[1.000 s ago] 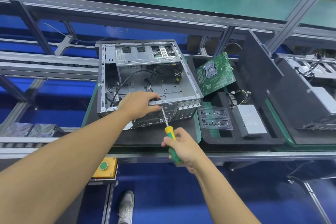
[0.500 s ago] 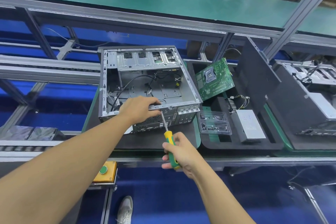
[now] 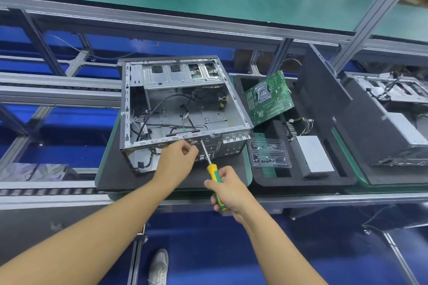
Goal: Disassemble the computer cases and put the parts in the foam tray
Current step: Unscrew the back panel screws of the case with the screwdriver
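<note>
Screwdriver (image 3: 215,183), one, yellow-green handled, gripped by right hand (image 3: 231,194), tip at the rear of one open grey metal computer case (image 3: 213,111); left hand (image 3: 178,159) curled beside it, hold unclear. One black foam tray (image 3: 301,180) lies just right.

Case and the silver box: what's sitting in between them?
A clear holder with small dark bits, likely screws, sits in the foam tray between the case and the silver box. The head view shows it.
</note>
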A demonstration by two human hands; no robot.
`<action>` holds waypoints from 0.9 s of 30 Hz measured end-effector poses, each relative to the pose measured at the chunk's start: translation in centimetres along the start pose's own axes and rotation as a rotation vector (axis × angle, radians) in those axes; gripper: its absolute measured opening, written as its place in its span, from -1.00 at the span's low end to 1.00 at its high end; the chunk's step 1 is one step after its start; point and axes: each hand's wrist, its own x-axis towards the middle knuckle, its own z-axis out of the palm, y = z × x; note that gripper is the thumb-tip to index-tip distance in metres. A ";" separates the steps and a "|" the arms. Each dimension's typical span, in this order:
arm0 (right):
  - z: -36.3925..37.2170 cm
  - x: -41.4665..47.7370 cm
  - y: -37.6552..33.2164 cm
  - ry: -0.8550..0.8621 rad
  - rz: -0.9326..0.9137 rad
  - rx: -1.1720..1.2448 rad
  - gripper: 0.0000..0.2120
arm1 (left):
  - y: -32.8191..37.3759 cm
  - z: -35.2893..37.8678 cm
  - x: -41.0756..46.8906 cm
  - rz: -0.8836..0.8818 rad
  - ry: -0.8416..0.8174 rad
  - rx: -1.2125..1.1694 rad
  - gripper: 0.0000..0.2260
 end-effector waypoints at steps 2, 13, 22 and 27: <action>0.0 0.0 0.1 0.003 -0.003 -0.002 -0.74 | 0.7 1.1 0.0 -0.392 -0.083 -0.446 -0.81; -0.5 -0.4 -0.1 0.010 -0.046 -0.156 -0.76 | 1.8 3.4 2.3 -0.665 -0.018 -1.006 -0.91; -9.2 -2.3 1.1 -0.030 -0.025 -0.070 -0.76 | 3.8 7.7 0.1 -0.607 -0.088 -1.045 -0.87; -15.2 -2.7 1.4 0.240 -0.068 0.145 -0.76 | 6.6 13.3 -0.4 -0.188 -0.561 -0.187 -0.86</action>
